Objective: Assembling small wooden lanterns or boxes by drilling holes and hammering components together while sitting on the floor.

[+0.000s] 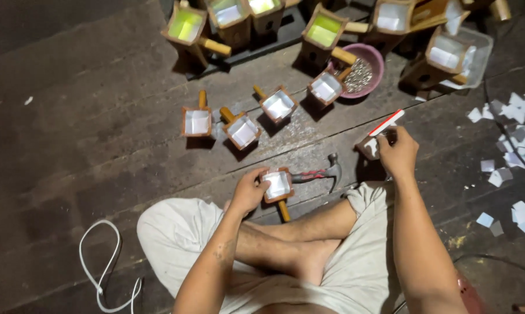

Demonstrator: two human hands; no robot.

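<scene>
Left hand (249, 191) grips a small wooden box (277, 185); right hand (397, 152) clutches a red-white stick (386, 122). Four lined boxes (242, 129) lie finished, paper squares (521, 152) remain unused.

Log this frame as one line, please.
left hand: holds small wooden box | right hand: grips red-white tool | claw hammer: on floor between hands
</scene>
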